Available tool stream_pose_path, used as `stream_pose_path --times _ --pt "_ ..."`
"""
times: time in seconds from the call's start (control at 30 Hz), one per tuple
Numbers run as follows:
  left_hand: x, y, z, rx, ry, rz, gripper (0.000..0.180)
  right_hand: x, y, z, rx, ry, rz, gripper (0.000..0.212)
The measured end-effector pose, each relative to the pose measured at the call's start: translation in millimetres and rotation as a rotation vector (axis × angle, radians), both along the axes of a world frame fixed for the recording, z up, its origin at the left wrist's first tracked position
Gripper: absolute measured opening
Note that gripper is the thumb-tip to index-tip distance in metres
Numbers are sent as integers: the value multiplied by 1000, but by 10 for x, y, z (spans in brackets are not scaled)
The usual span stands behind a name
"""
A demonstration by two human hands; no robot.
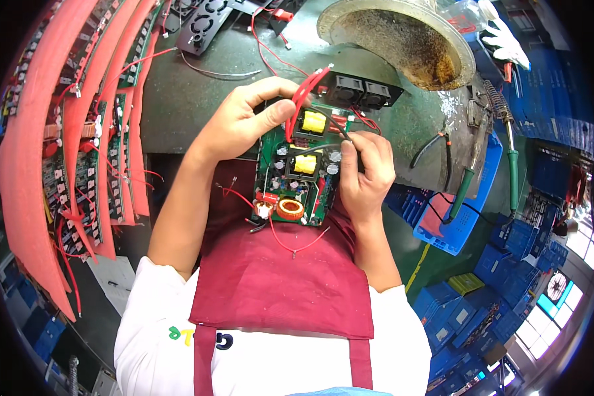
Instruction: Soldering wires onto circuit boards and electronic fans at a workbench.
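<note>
A green circuit board [268, 158] with two yellow-wrapped transformers [305, 163] and a copper-wound ring coil [290, 209] lies in front of me, its near end over my apron. My left hand [247, 122] is at its far left corner, thumb and forefinger closed around a bundle of thick red wires [297, 109]. At the board's right side, my right hand [369, 173] pinches a black wire [337, 124] that arches over the transformers. A black metal housing with two fans [360, 91] stands just beyond the board.
Boards between pink foam sheets [26, 158] stand at the left. Beyond are a black fan panel [208, 23] and a stained metal hood [402, 39]. Pliers [447, 155], a soldering iron with a green handle [462, 193] and a blue tray [452, 243] are at the right.
</note>
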State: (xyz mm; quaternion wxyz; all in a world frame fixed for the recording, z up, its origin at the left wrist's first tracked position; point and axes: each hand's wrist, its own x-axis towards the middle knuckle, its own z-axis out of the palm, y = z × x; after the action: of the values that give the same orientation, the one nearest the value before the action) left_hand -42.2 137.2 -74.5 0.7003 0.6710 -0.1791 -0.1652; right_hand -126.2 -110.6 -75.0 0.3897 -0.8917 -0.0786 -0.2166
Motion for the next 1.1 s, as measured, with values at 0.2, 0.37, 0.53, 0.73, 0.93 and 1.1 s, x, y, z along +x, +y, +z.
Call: stream_pose_path --times 0.2,0.37,0.53,0.73,0.93,1.1 --pt "1 95 95 -133 146 -147 23 -57 13 59 -22 10 16 7" --pt "-2 113 196 -59 211 -154 21 -95 25 87 -18 7 19 7" --pt "36 45 132 -57 138 -187 28 -131 30 105 -1 24 16 8" --pt "-126 5 118 -101 117 -57 30 -142 21 110 2 23 41 9" --pt "-294 70 103 114 -430 96 31 -143 64 98 -189 -143 23 12" --pt "-354 102 104 -5 -24 94 18 -175 149 52 -152 -90 1 13"
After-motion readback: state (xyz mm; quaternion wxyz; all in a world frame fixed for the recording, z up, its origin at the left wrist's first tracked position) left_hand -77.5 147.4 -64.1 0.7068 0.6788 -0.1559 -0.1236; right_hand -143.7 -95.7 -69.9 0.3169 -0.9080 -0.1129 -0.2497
